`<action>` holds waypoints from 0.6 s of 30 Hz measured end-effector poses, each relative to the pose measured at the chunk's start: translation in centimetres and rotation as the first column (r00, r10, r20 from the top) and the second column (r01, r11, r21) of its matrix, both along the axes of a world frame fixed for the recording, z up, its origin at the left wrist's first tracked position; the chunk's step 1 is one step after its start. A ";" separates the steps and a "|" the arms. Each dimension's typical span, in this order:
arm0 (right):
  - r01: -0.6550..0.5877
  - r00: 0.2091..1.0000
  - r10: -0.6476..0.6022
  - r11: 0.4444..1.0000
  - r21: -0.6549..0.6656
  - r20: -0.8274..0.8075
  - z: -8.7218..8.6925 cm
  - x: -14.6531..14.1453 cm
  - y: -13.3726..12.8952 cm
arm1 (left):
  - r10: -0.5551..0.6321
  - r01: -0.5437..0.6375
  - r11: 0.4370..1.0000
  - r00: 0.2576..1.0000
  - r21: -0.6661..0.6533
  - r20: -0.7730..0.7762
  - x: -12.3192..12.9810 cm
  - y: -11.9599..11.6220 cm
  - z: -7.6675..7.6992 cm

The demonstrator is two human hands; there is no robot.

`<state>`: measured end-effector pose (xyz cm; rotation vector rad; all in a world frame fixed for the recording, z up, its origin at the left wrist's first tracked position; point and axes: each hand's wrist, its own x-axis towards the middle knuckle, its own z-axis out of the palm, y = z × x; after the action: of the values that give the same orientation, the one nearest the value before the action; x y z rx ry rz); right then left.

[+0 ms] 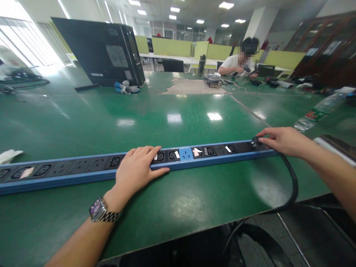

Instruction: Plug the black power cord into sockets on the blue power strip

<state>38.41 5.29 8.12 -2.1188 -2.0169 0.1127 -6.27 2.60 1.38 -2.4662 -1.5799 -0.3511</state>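
A watch (97, 209) circles the wrist nearest the camera, while below the right hand (274, 138) a black cable (294, 181) loops toward the near edge of a green table (180, 207). The left hand (136, 167) lies spread across a long blue power strip (217, 160), thumb along its near side; just right of those fingers sits a blue socket (185, 154). At the strip's far right, the right hand pinches a black plug (256, 141), its prongs toward the sockets; whether they touch is too small to tell. Beyond the right hand, a plastic bottle (317, 113) lies tilted. Farther out, past the left hand, gloves (126, 88) rest beside a black computer tower (97, 52). Across the table, beyond the right hand, another person (230, 63) bends over small items, before yellow-green partitions (172, 46).
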 end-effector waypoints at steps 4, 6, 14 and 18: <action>0.070 0.997 -0.068 0.996 -0.063 0.036 0.5 3.2 -0.1 | 0.005 -0.005 1.000 1.000 0.005 0.000 -0.1 0.0 -0.1; 0.086 0.995 -0.083 0.994 -0.066 0.051 0.6 4.0 -0.4 | 0.008 -0.008 1.000 1.000 0.007 -0.001 -0.1 0.0 -0.1; 0.022 0.983 -0.001 0.993 -0.113 0.184 -0.9 2.6 0.0 | 0.004 -0.005 1.000 1.000 0.017 0.006 -0.1 0.1 -0.2; 0.052 0.961 -0.033 0.997 -0.064 0.276 1.2 2.4 0.1 | 0.008 -0.009 1.000 0.999 0.028 0.039 -0.6 0.2 -0.3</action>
<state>40.76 5.42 9.34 -2.3324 -2.1418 -0.1266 -6.87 2.77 1.09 -2.4453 -1.5878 -0.4194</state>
